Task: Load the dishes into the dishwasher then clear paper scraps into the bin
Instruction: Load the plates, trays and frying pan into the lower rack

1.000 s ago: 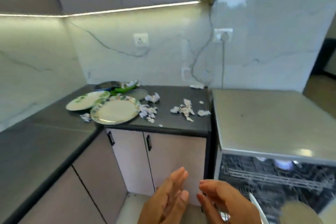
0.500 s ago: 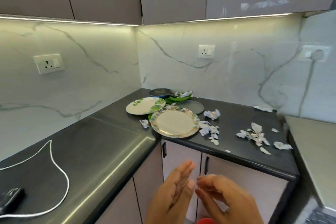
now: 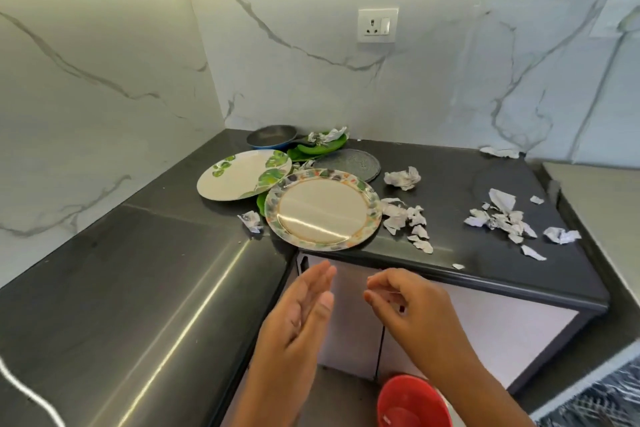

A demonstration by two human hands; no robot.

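Note:
A floral-rimmed plate (image 3: 322,209) lies at the front edge of the dark counter (image 3: 464,253), overlapping a white plate with green leaves (image 3: 239,175). Behind them sit a grey round plate (image 3: 353,163), a green dish (image 3: 318,148) holding crumpled paper, and a dark pan (image 3: 272,136). Paper scraps (image 3: 403,218) lie right of the floral plate, more scraps (image 3: 502,222) further right. My left hand (image 3: 298,319) is raised below the counter edge with straight fingers, empty. My right hand (image 3: 405,305) hovers beside it, fingers loosely curled, holding nothing.
A red bin (image 3: 412,402) stands on the floor below my right arm. The dishwasher rack (image 3: 602,395) shows at the bottom right corner. A white cable (image 3: 24,392) lies on the left counter. A wall socket (image 3: 377,25) sits above the dishes.
The view has swung left from the dishwasher and closer to the counter corner. Both hands have risen toward the floral plate and spread slightly apart.

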